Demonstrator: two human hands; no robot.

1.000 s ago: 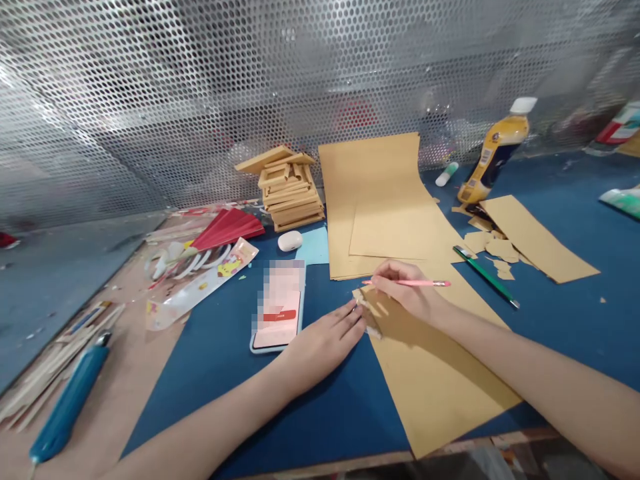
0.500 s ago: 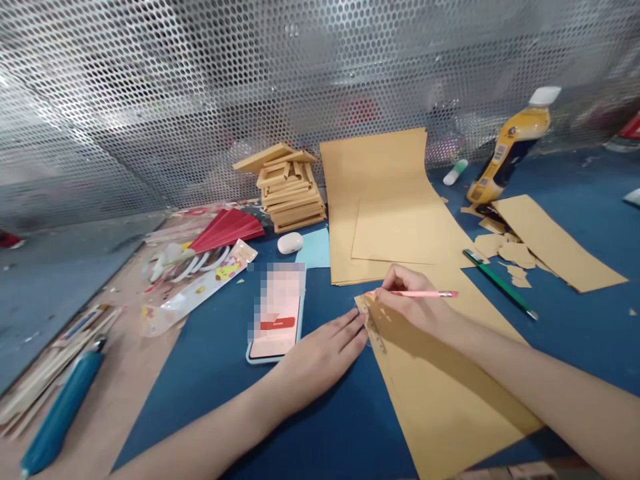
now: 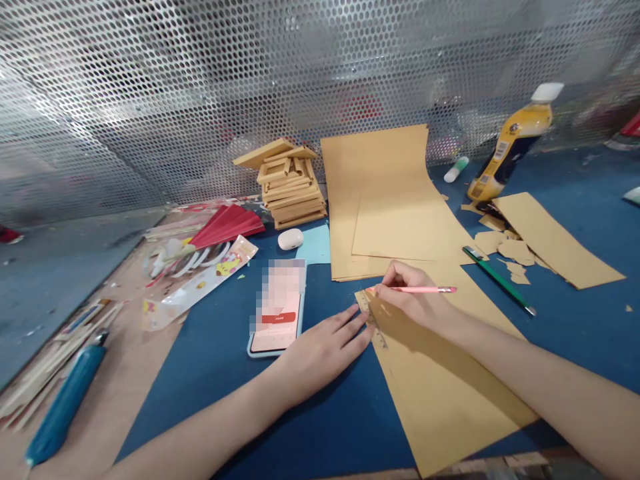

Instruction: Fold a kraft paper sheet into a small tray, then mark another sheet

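Left hand (image 3: 327, 348): is lying nearly flat, touching the ruler (image 3: 379, 333)
Right hand (image 3: 407, 295): curled, is pinching the pink pencil (image 3: 426, 289)

On my feed I see a white-capped yellow plastic bottle (image 3: 514, 147) near the perforated grey metal screen (image 3: 240, 73) — and, well apart, a rounded white plastic case (image 3: 291, 239) beside a flat light-blue sheet (image 3: 316, 247).
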